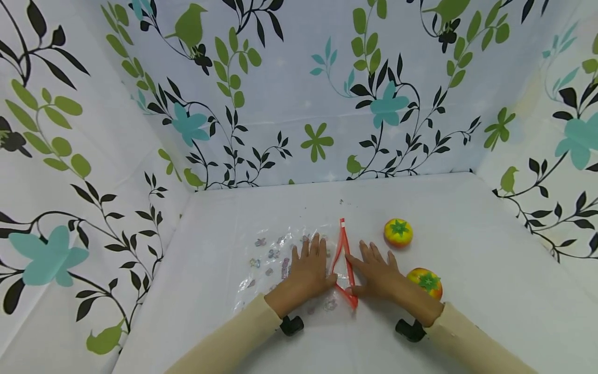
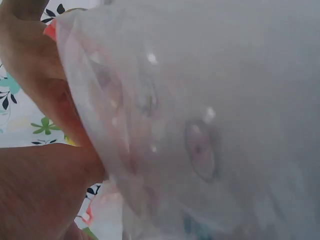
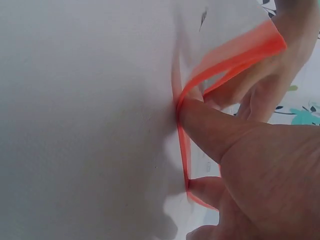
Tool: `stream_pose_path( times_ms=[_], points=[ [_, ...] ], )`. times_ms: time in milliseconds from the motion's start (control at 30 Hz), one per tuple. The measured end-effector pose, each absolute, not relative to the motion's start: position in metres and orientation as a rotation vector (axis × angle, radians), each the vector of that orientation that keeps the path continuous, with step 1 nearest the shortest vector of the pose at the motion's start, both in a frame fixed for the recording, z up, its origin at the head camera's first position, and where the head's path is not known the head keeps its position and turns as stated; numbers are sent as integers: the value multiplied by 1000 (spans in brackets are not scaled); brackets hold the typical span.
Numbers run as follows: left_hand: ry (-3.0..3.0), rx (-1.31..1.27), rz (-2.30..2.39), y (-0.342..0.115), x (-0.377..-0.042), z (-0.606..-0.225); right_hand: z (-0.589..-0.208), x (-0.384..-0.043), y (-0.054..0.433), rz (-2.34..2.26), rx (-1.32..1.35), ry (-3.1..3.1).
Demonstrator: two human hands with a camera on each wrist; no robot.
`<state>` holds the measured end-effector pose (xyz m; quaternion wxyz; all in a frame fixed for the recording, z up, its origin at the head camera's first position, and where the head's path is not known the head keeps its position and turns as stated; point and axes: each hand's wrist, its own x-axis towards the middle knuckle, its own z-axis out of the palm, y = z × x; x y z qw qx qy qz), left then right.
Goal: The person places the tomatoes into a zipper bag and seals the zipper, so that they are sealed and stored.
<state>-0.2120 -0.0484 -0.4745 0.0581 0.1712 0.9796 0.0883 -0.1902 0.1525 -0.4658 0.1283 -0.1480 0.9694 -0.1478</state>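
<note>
A clear plastic zip bag (image 1: 254, 283) printed with small figures lies flat on the white table. Its red-edged mouth (image 1: 342, 236) faces right and gapes apart in the middle. My left hand (image 1: 306, 275) rests on the bag with straight fingers, its thumb reaching the near lip. Beside the mouth, my right hand (image 1: 380, 278) is spread out. In the right wrist view its thumb and a finger touch the red strip (image 3: 245, 50) without curling round it. Clear film (image 2: 240, 90) covers most of the left wrist view. Nothing but printing can be made out in the bag.
Two yellow-red toy tomatoes with green star tops stand on the right: one farther back (image 1: 398, 232), the other (image 1: 427, 283) partly behind my right forearm. Patterned cloth walls (image 1: 280, 104) enclose the table (image 1: 448, 218) at the back and sides.
</note>
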Motion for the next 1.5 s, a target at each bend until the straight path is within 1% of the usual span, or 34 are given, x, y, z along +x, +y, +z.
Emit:
stream_pose_path(
  times_ms=[500, 1067, 1300, 1500],
  points=[
    [3053, 329, 322, -89, -195, -461, -458, -193, 152, -401, -409, 2802],
    [3019, 131, 420, -111, -177, -457, -455, -196, 151, -392, -387, 2779],
    [2922, 109, 545, -117, -175, -463, -455, -195, 150, -404, -386, 2773],
    [2929, 142, 537, -120, -175, -465, -457, -195, 148, -401, -390, 2778]
  ],
)
